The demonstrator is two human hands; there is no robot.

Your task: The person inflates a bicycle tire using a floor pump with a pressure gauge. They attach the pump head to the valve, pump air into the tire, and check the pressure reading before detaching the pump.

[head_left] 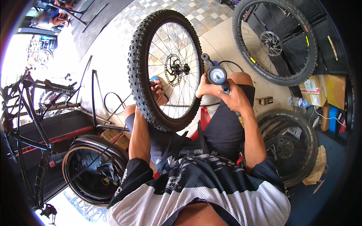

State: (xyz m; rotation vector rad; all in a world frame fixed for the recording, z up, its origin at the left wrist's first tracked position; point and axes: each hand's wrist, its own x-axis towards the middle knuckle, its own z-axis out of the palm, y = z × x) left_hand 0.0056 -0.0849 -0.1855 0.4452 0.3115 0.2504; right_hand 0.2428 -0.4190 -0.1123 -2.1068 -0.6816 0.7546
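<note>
A bicycle wheel [137, 71] with a knobby black tyre stands upright between my legs, its brake disc [173, 69] showing among the spokes. My left hand [156, 89] is partly hidden by the tyre and seen through the spokes. Its fingers are curled by the rim's inner left side, near small blue parts; what they grip is unclear. To the right of the wheel, my right hand [235, 98] is closed round the handle of a tyre inflator [217, 76] with a round dial gauge facing up. The inflator's head is close to the tyre's right side.
Another wheel [237, 34] leans at the far right, above cardboard boxes [335, 90]. More wheels [301, 150] lie right and lower left. A dark bicycle frame [36, 124] stands left. A black hose [105, 101] curls on the floor. A person [52, 19] is at the far left.
</note>
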